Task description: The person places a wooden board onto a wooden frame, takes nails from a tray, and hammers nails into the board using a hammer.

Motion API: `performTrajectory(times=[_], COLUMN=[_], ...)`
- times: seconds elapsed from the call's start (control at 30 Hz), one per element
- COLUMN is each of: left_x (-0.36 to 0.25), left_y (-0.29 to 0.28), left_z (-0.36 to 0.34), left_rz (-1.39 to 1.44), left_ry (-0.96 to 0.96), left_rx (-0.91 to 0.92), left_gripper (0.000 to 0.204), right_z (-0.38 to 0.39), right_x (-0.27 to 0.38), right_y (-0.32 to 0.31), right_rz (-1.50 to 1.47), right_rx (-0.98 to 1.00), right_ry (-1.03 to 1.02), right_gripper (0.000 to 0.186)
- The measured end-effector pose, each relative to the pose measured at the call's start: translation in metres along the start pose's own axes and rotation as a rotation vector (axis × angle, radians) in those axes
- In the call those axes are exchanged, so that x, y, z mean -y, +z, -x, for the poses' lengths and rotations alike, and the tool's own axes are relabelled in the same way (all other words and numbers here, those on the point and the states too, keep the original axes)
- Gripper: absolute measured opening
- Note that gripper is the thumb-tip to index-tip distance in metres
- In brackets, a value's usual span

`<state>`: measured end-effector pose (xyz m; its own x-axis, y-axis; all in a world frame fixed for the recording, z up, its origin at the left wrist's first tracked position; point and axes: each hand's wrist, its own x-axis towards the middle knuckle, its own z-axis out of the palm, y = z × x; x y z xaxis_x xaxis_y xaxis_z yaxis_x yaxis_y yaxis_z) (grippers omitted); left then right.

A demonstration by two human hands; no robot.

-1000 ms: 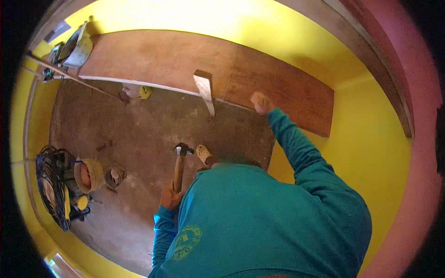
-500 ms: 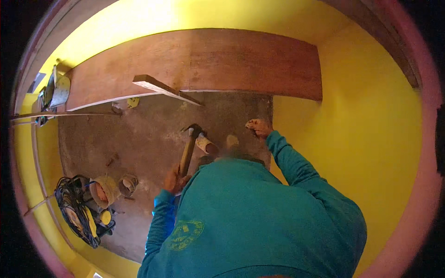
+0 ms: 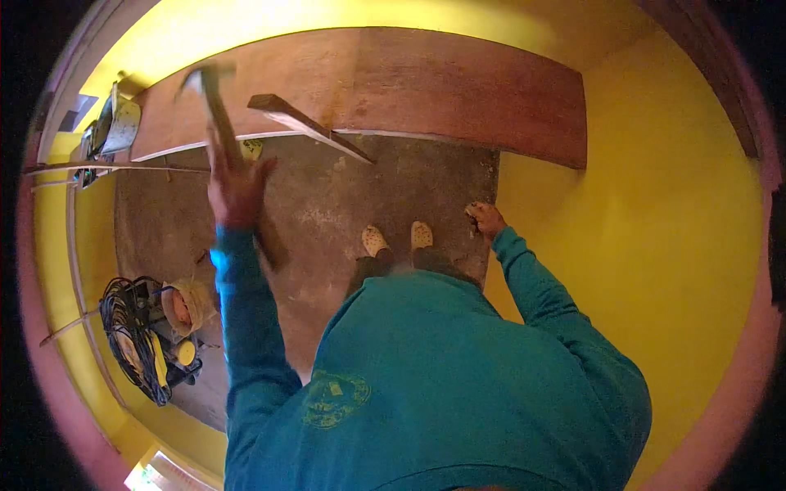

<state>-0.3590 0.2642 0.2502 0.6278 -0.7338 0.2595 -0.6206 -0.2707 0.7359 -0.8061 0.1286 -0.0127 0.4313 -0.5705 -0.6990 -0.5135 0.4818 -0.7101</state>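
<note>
My left hand [image 3: 236, 196] is wrapped round the handle of a claw hammer [image 3: 218, 113]. The arm reaches out ahead on the left, and the hammer's slightly blurred head overlaps a long brown wooden panel [image 3: 458, 98] in the picture. Whether it touches the panel, I cannot tell. Farther right, my right hand [image 3: 488, 219] is closed, fingers pressed together, near the yellow wall. Anything pinched in it is too small to make out. Between the hands, a narrow wooden board [image 3: 311, 128] juts out at the panel's near edge.
Light-coloured clogs [image 3: 375, 240] are on my feet on the concrete floor [image 3: 319, 311]. At left stand a bucket [image 3: 196, 304] and a heap of black cable [image 3: 123, 315]. A thin wooden strip [image 3: 147, 166] crosses the far left, near a pale container [image 3: 124, 123]. A yellow wall [image 3: 655, 245] rises at right.
My left hand has swung the hammer forward and left, from beside my body up to the panel. My right hand stays closed near the wall. The view has shifted slightly.
</note>
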Motion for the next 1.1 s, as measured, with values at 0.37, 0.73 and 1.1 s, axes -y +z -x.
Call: performTrajectory(times=[0.37,0.73,1.1], left_x=[-0.003,-0.020,-0.018], left_y=[0.023,0.025,0.027], left_z=[-0.112,-0.119,-0.120], left_rz=[-0.157,-0.660,-0.686], left_ry=[0.467,0.683,0.687], left_rx=[0.269,0.447,0.389], left_gripper=[0.028,0.012,0.011], right_z=[-0.031,-0.015,-0.058], right_x=[-0.003,0.022,0.033], right_y=[0.028,0.059,0.074], right_rz=[0.224,-0.002,0.120], right_rx=[-0.026,-0.043,-0.005], right_ry=[-0.095,0.014,0.049], right_gripper=[0.032,0.030,0.023])
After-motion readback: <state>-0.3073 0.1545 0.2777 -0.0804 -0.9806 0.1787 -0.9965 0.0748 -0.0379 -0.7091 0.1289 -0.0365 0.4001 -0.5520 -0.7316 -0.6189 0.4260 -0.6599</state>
